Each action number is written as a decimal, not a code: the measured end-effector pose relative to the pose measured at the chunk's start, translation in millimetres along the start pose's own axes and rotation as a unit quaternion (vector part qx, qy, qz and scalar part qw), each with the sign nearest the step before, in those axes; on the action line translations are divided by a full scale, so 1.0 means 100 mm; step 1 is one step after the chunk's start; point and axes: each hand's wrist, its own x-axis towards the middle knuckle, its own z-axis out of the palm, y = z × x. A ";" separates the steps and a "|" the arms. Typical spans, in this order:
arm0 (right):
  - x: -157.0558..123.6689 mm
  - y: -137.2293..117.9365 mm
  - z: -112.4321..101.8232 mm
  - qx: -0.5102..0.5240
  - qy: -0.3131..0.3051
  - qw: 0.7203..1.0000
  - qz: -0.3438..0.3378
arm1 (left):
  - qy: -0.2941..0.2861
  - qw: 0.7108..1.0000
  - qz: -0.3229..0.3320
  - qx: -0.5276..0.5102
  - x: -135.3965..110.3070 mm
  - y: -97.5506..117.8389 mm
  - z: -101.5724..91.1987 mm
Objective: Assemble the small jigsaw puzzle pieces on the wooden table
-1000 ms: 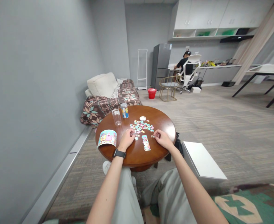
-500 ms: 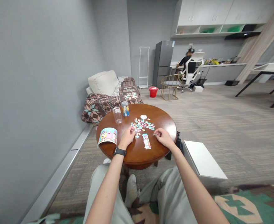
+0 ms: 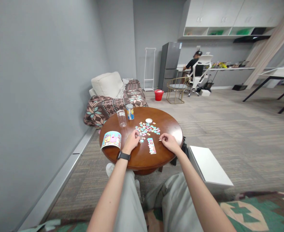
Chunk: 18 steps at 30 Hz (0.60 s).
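Observation:
Loose jigsaw puzzle pieces (image 3: 147, 129) lie in a pile on the round wooden table (image 3: 142, 161). Nearer to me is a narrow joined strip of puzzle (image 3: 151, 146), lying between my hands. My right hand (image 3: 170, 142) pinches a small puzzle piece (image 3: 160, 140) just right of the strip. At the pile's left edge, my left hand (image 3: 131, 141), with a dark watch on its wrist, has its fingers closed; what they hold is too small to make out. A curved picture sheet (image 3: 111, 139) with cartoon figures stands left of my left hand.
A clear plastic cup (image 3: 121, 119), a cartoon-printed can (image 3: 130, 112) and a round white lid (image 3: 148, 120) stand or lie toward the table's far side. A white box (image 3: 211, 164) is right of the table. Farther off, a person (image 3: 192, 62) sits at a counter.
The piece in my right hand looks turned a little, and that hand's fingers have shifted slightly. My left hand stays nearly in place. My legs and feet below the table have moved.

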 end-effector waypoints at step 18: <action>0.01 -0.01 -0.01 0.001 0.003 1.000 0.006 | 0.005 0.999 0.027 0.022 0.05 -0.06 0.04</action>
